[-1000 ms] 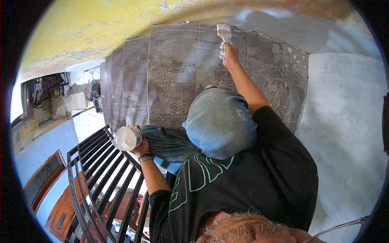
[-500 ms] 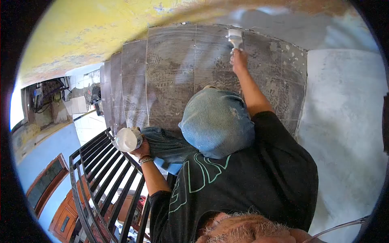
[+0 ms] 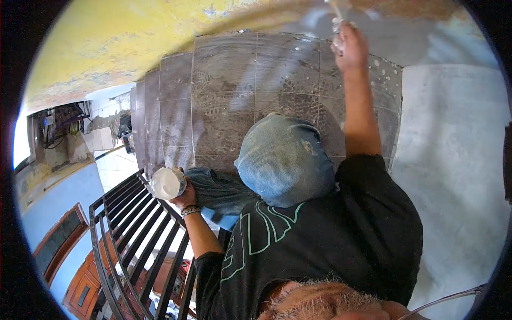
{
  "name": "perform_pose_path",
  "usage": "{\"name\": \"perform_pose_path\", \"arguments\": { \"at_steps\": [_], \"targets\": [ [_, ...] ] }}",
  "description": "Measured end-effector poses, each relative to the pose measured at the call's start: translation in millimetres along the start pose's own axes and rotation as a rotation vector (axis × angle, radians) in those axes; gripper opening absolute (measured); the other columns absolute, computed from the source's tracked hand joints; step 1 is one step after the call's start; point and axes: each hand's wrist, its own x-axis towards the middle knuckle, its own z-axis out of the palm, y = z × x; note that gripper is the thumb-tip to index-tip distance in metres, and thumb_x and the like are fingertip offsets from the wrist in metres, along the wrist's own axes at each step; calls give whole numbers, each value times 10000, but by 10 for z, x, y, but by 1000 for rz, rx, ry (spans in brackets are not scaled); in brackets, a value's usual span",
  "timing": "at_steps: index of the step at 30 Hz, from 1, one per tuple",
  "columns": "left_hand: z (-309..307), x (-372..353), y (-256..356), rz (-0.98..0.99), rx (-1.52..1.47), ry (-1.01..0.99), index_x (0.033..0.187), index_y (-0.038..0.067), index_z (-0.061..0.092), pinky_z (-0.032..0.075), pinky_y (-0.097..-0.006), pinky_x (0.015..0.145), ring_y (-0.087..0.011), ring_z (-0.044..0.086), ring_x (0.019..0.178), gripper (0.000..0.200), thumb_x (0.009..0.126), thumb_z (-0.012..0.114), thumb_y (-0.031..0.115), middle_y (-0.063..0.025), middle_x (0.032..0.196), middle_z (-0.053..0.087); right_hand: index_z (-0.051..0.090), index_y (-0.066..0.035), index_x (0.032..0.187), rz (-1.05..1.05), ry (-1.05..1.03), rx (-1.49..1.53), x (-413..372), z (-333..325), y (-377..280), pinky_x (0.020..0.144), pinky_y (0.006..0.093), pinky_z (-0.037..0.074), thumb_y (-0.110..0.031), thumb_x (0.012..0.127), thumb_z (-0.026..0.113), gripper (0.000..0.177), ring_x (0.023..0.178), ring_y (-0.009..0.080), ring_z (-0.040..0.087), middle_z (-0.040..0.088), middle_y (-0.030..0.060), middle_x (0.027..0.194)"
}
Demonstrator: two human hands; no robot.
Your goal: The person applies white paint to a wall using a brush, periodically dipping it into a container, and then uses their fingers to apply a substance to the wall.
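My right hand (image 3: 350, 49) is wrapped round the handle of a paintbrush (image 3: 337, 7), which is blurred and partly cut off at the top of the view. The brush overlaps the patchy wall (image 3: 384, 37), where a grey-white coat meets yellow and brown. Whitish smears show on my fingers. Down at the left, my left hand (image 3: 186, 197) grips a small round container (image 3: 166, 183) from its side. Pale, whitish material shows inside its mouth. That container is beside the top of the black railing, near my bent knee (image 3: 288, 160) in worn jeans.
Dusty grey-brown floor tiles (image 3: 224, 69) with white specks lie before me. Steps (image 3: 152, 101) drop away at the left. A black metal railing (image 3: 130, 213) runs along my left side, with a lower room and wooden door (image 3: 85, 280) beyond. A whitish wall (image 3: 453, 144) stands at the right.
My right hand has moved up and to the right with the paintbrush, from over the floor's far edge onto the wall. My left hand and the container have hardly moved.
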Motion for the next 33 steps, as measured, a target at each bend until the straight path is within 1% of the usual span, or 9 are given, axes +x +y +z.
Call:
{"name": "perform_pose_path", "arguments": {
  "at_steps": [6, 10, 12, 17, 19, 26, 28, 31, 33],
  "targets": [
    [74, -9, -8, -38, -68, -63, 1170, 54, 374, 435, -383, 740, -310, 415, 1064, 566, 732, 432, 407, -164, 1156, 429, 486, -5, 839, -293, -185, 28, -148, -55, -224, 346, 199, 275, -184, 815, 453, 184, 400, 61, 329, 459, 30, 632],
    [15, -21, -1, -16, -67, -43, 1180, 57, 362, 416, -394, 771, -292, 401, 1083, 570, 734, 415, 408, -147, 1179, 413, 508, -47, 798, -229, 138, -236, 332, -371, 688, 367, 222, 290, -294, 813, 451, 254, 445, 85, 386, 462, 22, 635],
    [35, -12, -14, -14, -49, 2, 1182, 58, 359, 409, -397, 782, -288, 398, 1086, 577, 731, 409, 413, -143, 1185, 409, 511, -56, 773, -483, 148, -438, 739, -839, 1463, 377, 231, 299, -325, 795, 466, 274, 467, 96, 403, 457, 17, 605],
    [-46, 31, -37, -19, -14, -72, 1185, 61, 358, 425, -388, 770, -291, 401, 1084, 591, 722, 393, 426, -136, 1186, 410, 493, -54, 743, 6, 181, -395, 306, -891, 1655, 339, 246, 284, -263, 792, 440, 221, 400, 87, 382, 416, 0, 538],
    [-27, 50, -71, -12, -43, -90, 1184, 59, 361, 429, -386, 765, -291, 404, 1080, 595, 719, 396, 429, -136, 1181, 414, 482, -52, 720, 302, 67, -249, 261, -879, 1553, 319, 240, 261, -254, 784, 453, 213, 370, 86, 364, 409, 0, 530],
    [146, -13, -83, -11, 76, -22, 1165, 62, 391, 418, -356, 747, -271, 434, 1053, 626, 683, 399, 463, -125, 1148, 447, 498, -49, 710, 59, 148, -121, 227, -414, 123, 351, 227, 298, -228, 799, 463, 202, 417, 108, 394, 439, 12, 550],
    [-7, 60, -119, 401, 882, -193, 1147, 66, 410, 417, -358, 750, -270, 441, 1045, 608, 683, 401, 458, -120, 1133, 462, 502, -49, 717, 18, 228, -136, 48, -327, -159, 355, 222, 299, -230, 800, 466, 203, 432, 106, 399, 446, 10, 568],
    [276, -63, -52, 55, 203, 46, 1137, 74, 423, 417, -369, 750, -273, 447, 1038, 585, 686, 403, 446, -109, 1122, 474, 514, -55, 779, -214, 114, -107, -48, -384, -386, 338, 226, 287, -259, 797, 488, 206, 426, 85, 387, 448, 0, 565],
    [265, -49, -58, 7, 83, 53, 1138, 75, 421, 423, -376, 744, -277, 448, 1035, 581, 689, 404, 442, -111, 1124, 472, 519, -62, 764, -452, 144, -96, -14, -368, -414, 373, 221, 302, -266, 796, 495, 207, 441, 82, 401, 463, -1, 582]
  ]
}}
